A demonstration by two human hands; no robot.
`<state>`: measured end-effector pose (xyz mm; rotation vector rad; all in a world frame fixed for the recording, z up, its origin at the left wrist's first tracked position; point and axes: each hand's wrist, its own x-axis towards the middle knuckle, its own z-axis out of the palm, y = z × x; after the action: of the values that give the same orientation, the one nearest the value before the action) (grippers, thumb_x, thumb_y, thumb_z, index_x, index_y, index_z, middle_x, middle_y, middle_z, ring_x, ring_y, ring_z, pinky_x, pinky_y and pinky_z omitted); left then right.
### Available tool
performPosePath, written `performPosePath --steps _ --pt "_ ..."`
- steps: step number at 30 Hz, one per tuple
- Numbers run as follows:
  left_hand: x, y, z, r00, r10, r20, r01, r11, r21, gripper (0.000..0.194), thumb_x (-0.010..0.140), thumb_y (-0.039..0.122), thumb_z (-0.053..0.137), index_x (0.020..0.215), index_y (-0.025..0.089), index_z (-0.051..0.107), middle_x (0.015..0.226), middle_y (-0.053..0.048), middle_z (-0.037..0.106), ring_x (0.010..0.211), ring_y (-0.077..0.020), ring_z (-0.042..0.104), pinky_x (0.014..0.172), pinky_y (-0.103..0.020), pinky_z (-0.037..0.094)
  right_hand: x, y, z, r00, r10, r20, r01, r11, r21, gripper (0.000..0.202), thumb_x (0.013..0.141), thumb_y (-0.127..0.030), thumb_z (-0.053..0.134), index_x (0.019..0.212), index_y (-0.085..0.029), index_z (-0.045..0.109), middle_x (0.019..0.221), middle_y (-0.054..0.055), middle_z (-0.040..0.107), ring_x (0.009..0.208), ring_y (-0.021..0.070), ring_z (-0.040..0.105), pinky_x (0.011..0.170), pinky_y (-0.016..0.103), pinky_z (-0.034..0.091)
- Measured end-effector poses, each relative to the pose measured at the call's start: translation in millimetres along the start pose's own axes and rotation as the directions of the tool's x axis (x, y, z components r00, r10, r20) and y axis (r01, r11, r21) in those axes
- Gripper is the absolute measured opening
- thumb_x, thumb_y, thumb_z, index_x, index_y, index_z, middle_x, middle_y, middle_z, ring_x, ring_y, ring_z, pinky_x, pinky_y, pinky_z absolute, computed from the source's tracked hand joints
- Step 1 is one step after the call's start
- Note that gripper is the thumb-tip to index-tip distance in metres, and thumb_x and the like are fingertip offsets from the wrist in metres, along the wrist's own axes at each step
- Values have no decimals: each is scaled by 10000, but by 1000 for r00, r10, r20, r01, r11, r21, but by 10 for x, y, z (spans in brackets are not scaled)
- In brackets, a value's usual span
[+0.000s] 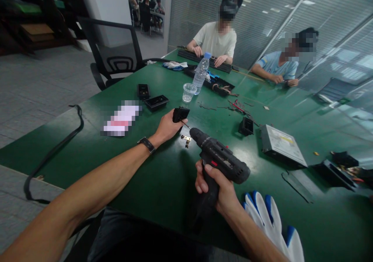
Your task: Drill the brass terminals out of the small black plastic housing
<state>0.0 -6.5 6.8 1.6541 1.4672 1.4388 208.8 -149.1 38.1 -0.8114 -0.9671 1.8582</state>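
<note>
My right hand is wrapped round the grip of a black cordless drill, which points up and to the left. Its thin bit reaches a small black plastic part; whether the tip sits in a screw is too small to tell. That part is gripped by my left hand, held just above the table, with a dark watch on the wrist. Below it on the table lie a small brass-coloured plate and a few tiny metal pieces.
On the green table are black box-like parts, a plastic cup, a water bottle, a metal box, wire scraps and white-blue gloves. Two people sit working across the table. A chair stands left.
</note>
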Motion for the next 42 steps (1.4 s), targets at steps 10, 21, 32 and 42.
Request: performPosePath --steps 10,21,32,42 --pt "11 -27 2 1000 0 1 0 1000 6 300 772 381 642 988 174 621 882 -27 651 829 -186 582 760 -310 458 1 -11 -9 1000 3 19 -3 1000 23 182 918 -269 504 861 -146 626 492 -9 508 467 135 506 526 268 381" --pt "19 -3 21 1000 4 -14 -4 1000 -3 284 751 365 659 951 169 609 887 -23 638 829 -176 566 773 -302 451 15 3 -42 998 -18 54 16 999 38 175 920 -273 511 861 -147 617 512 -10 524 485 137 524 533 271 413" --pt "23 -27 19 1000 10 -12 -10 1000 6 299 758 379 654 971 173 613 880 -18 633 820 -175 569 757 -297 454 15 3 -15 998 -36 54 32 997 72 154 921 -250 518 861 -149 618 517 -19 524 474 122 514 538 268 431" --pt "25 -58 24 1000 18 -15 -18 1000 8 267 762 370 662 945 179 620 867 -23 631 808 -172 565 756 -311 461 5 -2 -23 999 -29 43 26 997 73 163 917 -252 521 825 -150 608 505 -19 510 459 120 486 530 271 422"
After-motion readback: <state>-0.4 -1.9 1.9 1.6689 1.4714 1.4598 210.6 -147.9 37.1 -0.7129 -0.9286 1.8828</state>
